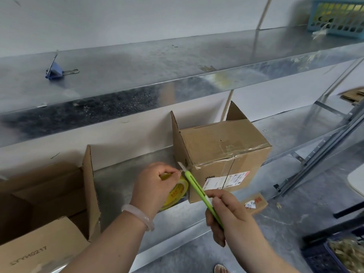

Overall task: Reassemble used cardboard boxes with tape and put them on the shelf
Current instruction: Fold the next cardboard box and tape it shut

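While the left hand (155, 186) curls round a yellow tape roll (176, 194), thumb and forefinger pinched together near the box's lower left corner, the right hand (226, 215) grips a green utility knife (197, 187) in a closed fist. The knife slants up and to the left, and its bare blade lies just beside the pinching fingertips, at the corner of the cardboard box (222, 146). This box stands on the lower shelf (126, 174), its top face shut and sealed with clear tape that runs over the top and down the front across a shipping label. Two flaps at its far side stand upright. A pale bracelet (137, 215) sits on the left wrist.

To the left on the same shelf stand more open boxes (49, 192), one with a flap raised, and nearer the camera another box bears printed letters. On the upper shelf (177, 62) a blue binder clip (54, 71) lies at the left, well apart from a blue basket (338, 16) at the far right.
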